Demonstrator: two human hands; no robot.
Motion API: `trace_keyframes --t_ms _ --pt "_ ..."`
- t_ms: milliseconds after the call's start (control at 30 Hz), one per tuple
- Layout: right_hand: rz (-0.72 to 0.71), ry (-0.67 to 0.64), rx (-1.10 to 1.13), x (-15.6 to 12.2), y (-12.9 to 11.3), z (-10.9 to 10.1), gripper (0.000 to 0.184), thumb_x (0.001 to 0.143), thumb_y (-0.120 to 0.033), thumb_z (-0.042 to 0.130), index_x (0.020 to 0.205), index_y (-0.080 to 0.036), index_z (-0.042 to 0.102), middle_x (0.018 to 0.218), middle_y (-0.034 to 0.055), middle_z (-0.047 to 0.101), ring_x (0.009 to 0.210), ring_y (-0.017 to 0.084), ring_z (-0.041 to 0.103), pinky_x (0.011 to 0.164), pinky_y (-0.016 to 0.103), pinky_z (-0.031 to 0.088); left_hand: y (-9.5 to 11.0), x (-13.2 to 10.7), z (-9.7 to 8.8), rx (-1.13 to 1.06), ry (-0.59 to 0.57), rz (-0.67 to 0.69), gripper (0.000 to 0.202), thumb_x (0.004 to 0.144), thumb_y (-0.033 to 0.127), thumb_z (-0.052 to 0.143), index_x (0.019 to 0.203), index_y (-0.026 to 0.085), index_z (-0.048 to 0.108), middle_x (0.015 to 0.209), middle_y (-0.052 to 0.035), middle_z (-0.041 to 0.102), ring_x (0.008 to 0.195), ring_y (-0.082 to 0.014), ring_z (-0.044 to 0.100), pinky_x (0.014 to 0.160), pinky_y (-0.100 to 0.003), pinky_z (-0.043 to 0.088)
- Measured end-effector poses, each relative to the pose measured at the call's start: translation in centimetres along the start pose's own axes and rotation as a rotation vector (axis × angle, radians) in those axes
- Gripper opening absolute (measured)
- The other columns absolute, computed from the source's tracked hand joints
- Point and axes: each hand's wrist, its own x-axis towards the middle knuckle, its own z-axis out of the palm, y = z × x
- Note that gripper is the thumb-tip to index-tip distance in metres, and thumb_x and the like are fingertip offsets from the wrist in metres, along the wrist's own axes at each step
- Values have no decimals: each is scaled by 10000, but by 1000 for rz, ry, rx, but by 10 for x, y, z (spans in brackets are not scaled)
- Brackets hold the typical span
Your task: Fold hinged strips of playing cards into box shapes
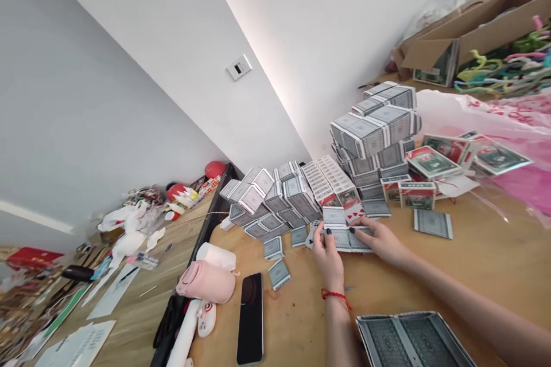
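A piece made of joined, grey-backed playing cards (341,236) lies low over the table between my hands. My left hand (328,257) grips its left end, thumb on top and fingers at the edge. On its right part, my right hand (382,242) is closed with the thumb on the cards; some of its fingers are hidden. One card flap (334,216) stands up at the back. Just behind are two rows of folded card units (327,178) with red hearts at the front. Close to my left hand is a loose card (299,236).
Stacked card blocks (374,137) rise behind, beside lower blocks (275,200). Card boxes (433,161) lie right. A black phone (250,318) and pink bottle (207,282) stand left. At the front is a card-built tray (402,324). A cardboard box (477,28) sits back right.
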Motion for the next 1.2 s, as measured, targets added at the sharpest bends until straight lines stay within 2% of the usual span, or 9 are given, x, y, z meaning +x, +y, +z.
trace_keyframes --t_ms 300,400,500,667,833,900,1000,1067,1200 --pt "1 52 -62 3 -6 4 158 713 -313 485 758 -198 584 792 50 661 780 219 598 729 325 434 -3 4 0 58 1 68 388 841 317 384 1195 172 441 1233 -129 516 1132 -191 499 909 -300 420" --pt "51 7 37 2 -9 5 130 715 -333 499 730 -208 532 654 18 623 600 184 592 556 282 441 -1 4 0 83 19 104 364 846 303 387 1185 186 447 1273 -115 486 1196 -183 439 979 -300 362" --pt "174 -123 248 -1 -13 6 175 753 -393 461 817 -230 464 434 -66 496 319 144 477 331 232 340 2 2 3 100 36 110 330 865 310 363 1161 186 438 1272 -120 477 1200 -191 424 991 -328 345" --pt "142 -70 279 -3 -15 4 223 751 -435 499 817 -234 429 472 -73 506 289 114 441 299 220 330 4 -4 11 -3 17 189 329 858 299 408 1167 185 404 1223 -128 493 1135 -202 470 940 -341 378" --pt "120 -161 340 -5 -17 -2 239 779 -465 472 845 -238 433 494 -50 538 360 138 490 340 233 360 6 -10 12 -191 -82 187 469 767 246 554 1199 201 376 1183 -107 529 993 -187 566 829 -303 453" --pt "111 -184 374 -5 -19 -4 250 772 -467 489 846 -230 460 566 -32 567 420 142 522 393 252 410 6 -10 9 -237 -57 167 491 739 226 578 1197 199 403 1162 -97 551 990 -186 573 837 -304 453" --pt "23 -113 358 -2 -21 -9 264 741 -442 550 841 -198 544 782 25 620 678 168 600 578 265 474 6 -7 1 -251 -23 149 429 720 229 594 1139 191 508 1154 -85 576 1036 -203 558 894 -329 429" --pt "23 -53 416 0 -20 -12 346 734 -446 557 983 -207 541 870 33 621 742 173 604 607 265 474 7 -5 -4 -236 -71 150 369 725 242 590 1090 189 575 1154 -77 591 1075 -214 540 936 -344 404" --pt "97 -67 460 3 -15 -17 575 742 -472 525 1252 -256 371 697 -30 586 467 123 521 419 235 388 12 -2 -6 -194 -226 143 356 722 254 602 1073 194 612 1138 -69 613 1071 -218 547 930 -343 415"
